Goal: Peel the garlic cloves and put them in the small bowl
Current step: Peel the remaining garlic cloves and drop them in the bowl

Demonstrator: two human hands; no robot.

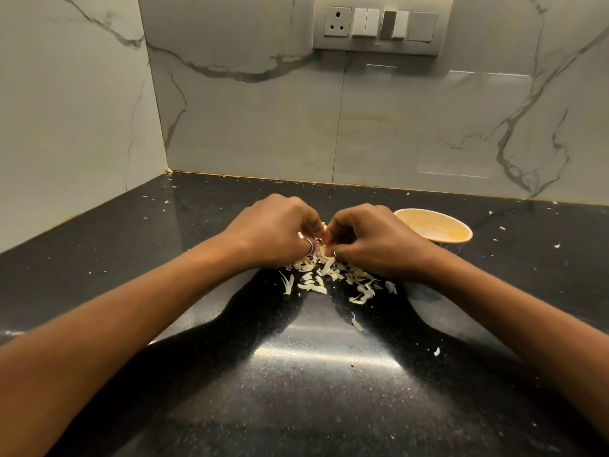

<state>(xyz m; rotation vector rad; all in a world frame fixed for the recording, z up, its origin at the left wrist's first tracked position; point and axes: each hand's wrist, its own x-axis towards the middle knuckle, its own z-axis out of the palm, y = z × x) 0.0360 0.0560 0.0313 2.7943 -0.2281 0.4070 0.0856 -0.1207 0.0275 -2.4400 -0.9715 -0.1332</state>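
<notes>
My left hand (280, 229) and my right hand (369, 242) meet fingertip to fingertip over the black counter, both with curled fingers pinching a small pale garlic clove (328, 249) between them. Most of the clove is hidden by the fingers. A ring sits on my left thumb. Below the hands lies a heap of whitish garlic skins (333, 278). The small yellow-orange bowl (458, 230) stands just right of my right hand, partly hidden by it; what it holds I cannot make out.
The black speckled counter (313, 374) runs into a corner of marble-look wall tiles at the back and left. Loose skin flakes are scattered across it. A switch and socket plate (382, 24) is mounted high on the back wall.
</notes>
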